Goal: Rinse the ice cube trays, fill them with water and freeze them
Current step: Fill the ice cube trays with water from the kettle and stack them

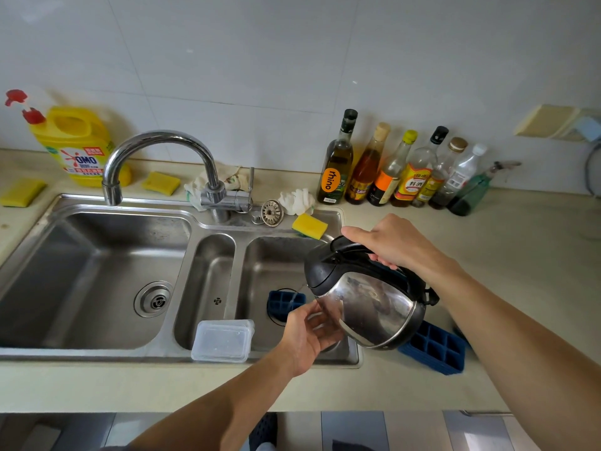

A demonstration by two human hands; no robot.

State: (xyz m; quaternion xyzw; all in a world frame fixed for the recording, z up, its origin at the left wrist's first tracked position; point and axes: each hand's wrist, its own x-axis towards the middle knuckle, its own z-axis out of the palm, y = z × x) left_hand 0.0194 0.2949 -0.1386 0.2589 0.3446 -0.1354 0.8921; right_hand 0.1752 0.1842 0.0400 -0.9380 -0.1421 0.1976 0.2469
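A: Where's the tray?
B: The blue ice tray (282, 302) sits low in the right basin of the sink (270, 262); my left grip (309, 336) curls round its near end.
A: And your right?
B: My right grip (390, 245) is wrapped round the black handle of the kettle (374, 307), tilted left; a thin stream falls from its spout onto the tray.
A: The other one?
B: A second blue tray (437, 349) lies on the table (504, 255) just right of the sink, partly behind the kettle; a clear box (222, 340) rests on the sink's near rim.
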